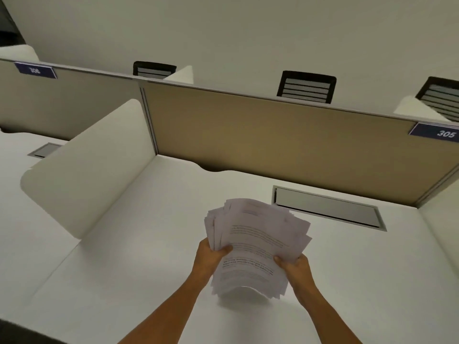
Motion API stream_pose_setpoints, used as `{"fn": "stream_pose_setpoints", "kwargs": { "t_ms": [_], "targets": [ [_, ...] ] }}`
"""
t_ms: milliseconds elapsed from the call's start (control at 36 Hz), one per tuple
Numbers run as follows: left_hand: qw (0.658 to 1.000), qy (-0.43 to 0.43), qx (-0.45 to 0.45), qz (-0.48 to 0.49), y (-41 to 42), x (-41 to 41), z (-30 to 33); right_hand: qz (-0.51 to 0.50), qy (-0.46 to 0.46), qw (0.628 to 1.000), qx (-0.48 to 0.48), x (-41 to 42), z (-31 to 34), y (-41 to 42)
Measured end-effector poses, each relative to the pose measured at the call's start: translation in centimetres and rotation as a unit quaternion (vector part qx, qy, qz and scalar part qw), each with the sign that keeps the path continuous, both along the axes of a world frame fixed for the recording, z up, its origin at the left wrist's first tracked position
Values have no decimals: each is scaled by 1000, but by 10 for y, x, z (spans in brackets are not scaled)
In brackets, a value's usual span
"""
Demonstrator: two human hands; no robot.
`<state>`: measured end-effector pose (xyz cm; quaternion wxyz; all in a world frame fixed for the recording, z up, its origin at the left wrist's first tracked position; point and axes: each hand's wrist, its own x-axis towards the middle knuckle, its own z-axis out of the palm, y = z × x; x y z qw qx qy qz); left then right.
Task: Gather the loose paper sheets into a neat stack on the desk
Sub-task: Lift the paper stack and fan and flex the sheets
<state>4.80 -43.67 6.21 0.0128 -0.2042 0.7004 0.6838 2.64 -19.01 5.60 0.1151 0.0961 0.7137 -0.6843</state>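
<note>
Holding the paper sheets (pixel 255 244) as one uneven bundle above the white desk (pixel 124 281), edges fanned and misaligned, printed side toward me. My left hand (pixel 211 256) grips the bundle's left edge, thumb on top; my right hand (pixel 294 265) grips the right edge, fingers closed on it. Bottom edge bows just over the desktop; contact unclear. Behind: grey cable hatch (pixel 327 209), tan partition (pixel 273 135), sign "305" (pixel 437 132).
</note>
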Motion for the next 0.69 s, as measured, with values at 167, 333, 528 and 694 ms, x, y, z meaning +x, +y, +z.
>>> {"fn": "stream_pose_setpoints", "kwargs": {
  "t_ms": [167,333,528,694],
  "targets": [
    [1000,3,13,11,5,4,3,15,8,999,-28,3,3,13],
    [999,26,36,13,7,9,6,32,23,997,-68,6,10,17],
    [998,54,26,15,12,7,18,52,49,992,-104,5,23,12],
    [997,76,11,15,9,3,29,28,67,992,-106,4,29,13]
  ]
}}
